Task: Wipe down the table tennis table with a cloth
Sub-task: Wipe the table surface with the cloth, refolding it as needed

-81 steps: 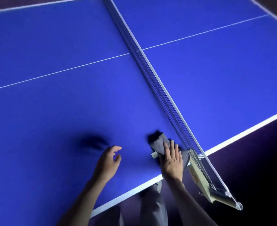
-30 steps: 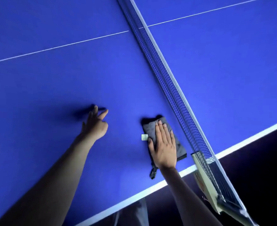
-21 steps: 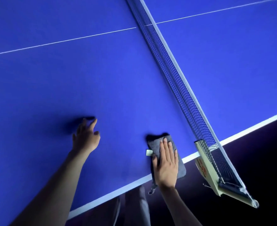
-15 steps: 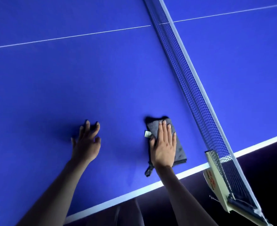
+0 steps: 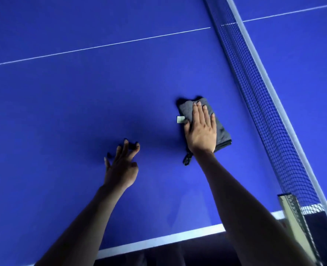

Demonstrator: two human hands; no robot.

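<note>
A folded grey cloth (image 5: 221, 129) with a small white tag and a dark loop lies on the blue table tennis table (image 5: 82, 102), left of the net. My right hand (image 5: 201, 129) presses flat on the cloth, fingers straight and pointing away from me. My left hand (image 5: 121, 166) is to the left of it, fingers spread, fingertips resting on the bare table surface. It holds nothing.
The net (image 5: 262, 104) runs from the top centre down to the lower right, ending at its clamp post (image 5: 293, 223) on the table's white near edge (image 5: 158, 240). A thin white centre line (image 5: 101, 47) crosses the far surface. Dark floor lies below the edge.
My right hand has pushed the cloth farther from the near edge, away from me. My left hand has stayed beside it on the table, fingers spread.
</note>
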